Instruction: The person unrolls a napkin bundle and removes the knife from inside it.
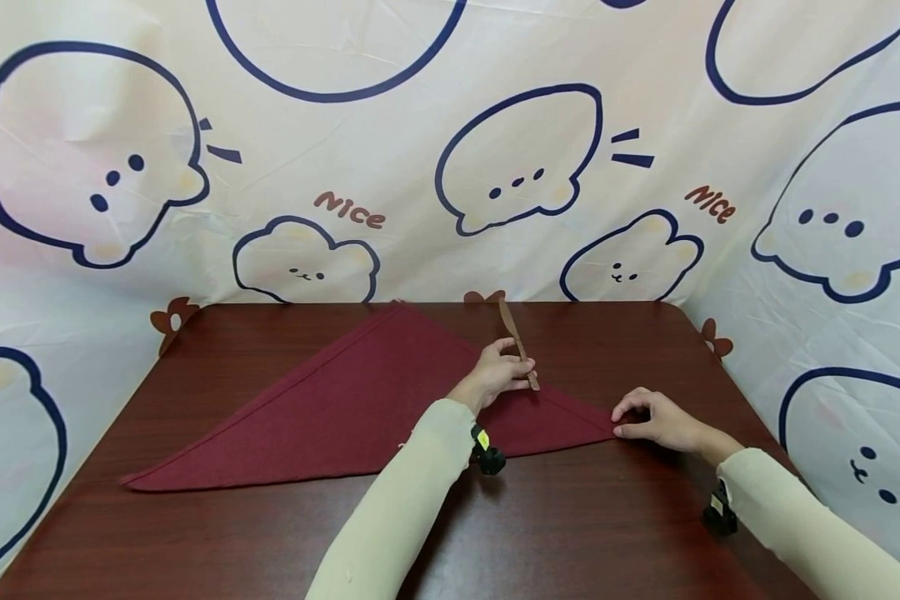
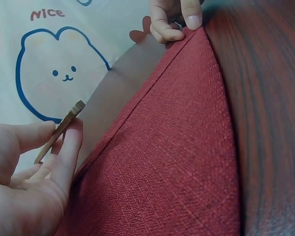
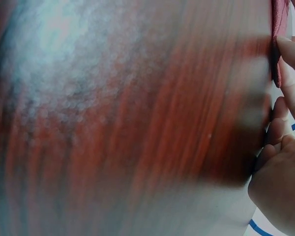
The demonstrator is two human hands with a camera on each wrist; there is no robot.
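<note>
A dark red cloth [image 1: 330, 408], folded into a triangle, lies flat on the wooden table, its long edge towards me. Above its right part, my left hand [image 1: 498, 371] holds a slim wooden knife [image 1: 516, 337], the broader blade pointing away from me. In the left wrist view the knife [image 2: 59, 132] is pinched between thumb and fingers, its ridged end up. My right hand [image 1: 663, 423] pinches the cloth's right corner between thumb and fingers. The right wrist view catches this hand [image 3: 290, 147] at the red cloth [image 3: 279, 29] along the right edge.
The dark brown table [image 1: 570, 533] reaches back to a cream curtain [image 1: 420, 167] printed with blue-outlined cartoon bears. The same curtain hangs along the left and right sides. The cloth's far tip lies at the table's back edge.
</note>
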